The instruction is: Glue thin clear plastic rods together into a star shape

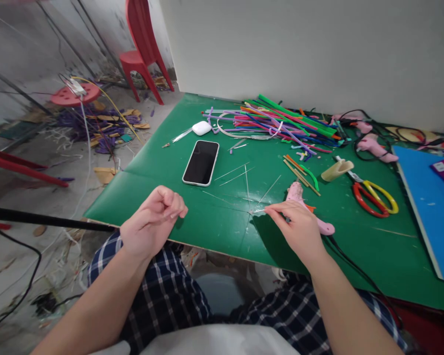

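Note:
My right hand (298,224) pinches the end of a thin, silvery wire (259,211) between thumb and fingertips, just above the green table. The wire's other end meets a small spot where several fine strands (247,185) fan out. Beneath and beside that hand lies a pink hot glue gun (325,227), its cord running off to the right. My left hand (153,217) is closed in a loose fist over the table's front edge; whatever it may hold is hidden. Two loose thin wires (231,173) lie between the hands, farther back, near a phone (201,162).
A heap of coloured pipe cleaners (281,121) spans the table's back. Right of the glue gun are short sticks (301,175), a bamboo-like tube (336,170), scissors (375,197) and a blue board (429,212). A white case (201,128) sits behind the phone; a red chair (142,54) stands beyond.

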